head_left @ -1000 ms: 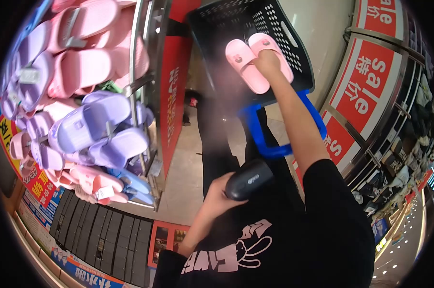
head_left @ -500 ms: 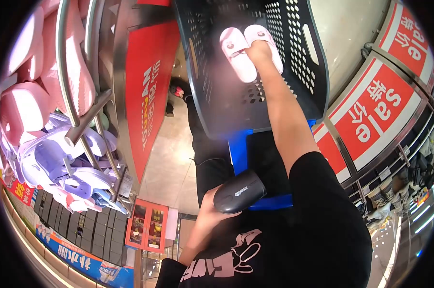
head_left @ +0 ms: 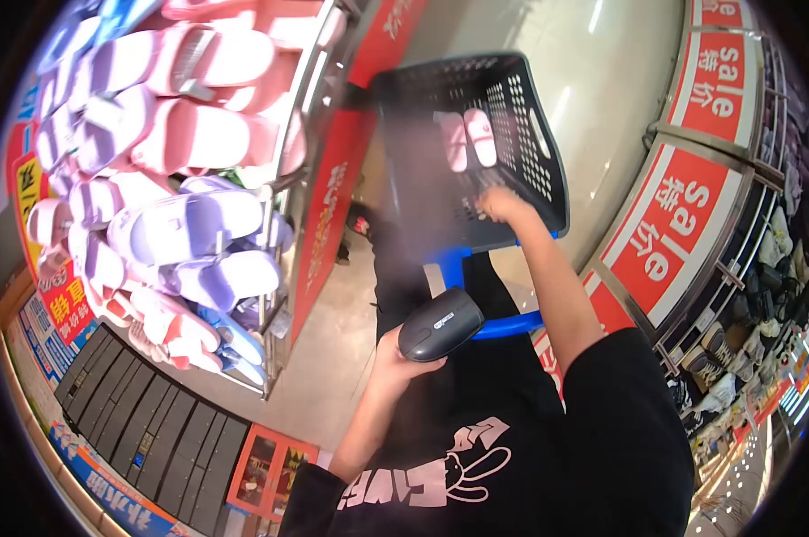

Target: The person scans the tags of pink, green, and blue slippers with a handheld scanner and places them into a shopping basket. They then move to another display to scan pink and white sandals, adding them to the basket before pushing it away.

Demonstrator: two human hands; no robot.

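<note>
My left hand [head_left: 406,362] is wrapped round a dark handheld scanner [head_left: 442,324], in front of my black shirt. A pair of pink slippers [head_left: 468,141] lies side by side in the dark perforated basket [head_left: 561,170]. My right hand [head_left: 505,207] is over the near part of the basket, just below the slippers and apart from them. Its fingers are somewhat blurred but look loosely apart, with nothing visible in them.
Blue frame parts [head_left: 510,326] show below the basket. Metal racks of pink and purple slippers [head_left: 189,228] stand at the left. Red sale signs [head_left: 664,228] and shelves of shoes [head_left: 722,353] line the right. A red panel [head_left: 333,192] stands left of the basket.
My right hand has let go of the slippers and drawn back toward me. The slippers stay in the basket. The view has shifted, showing more of the left rack.
</note>
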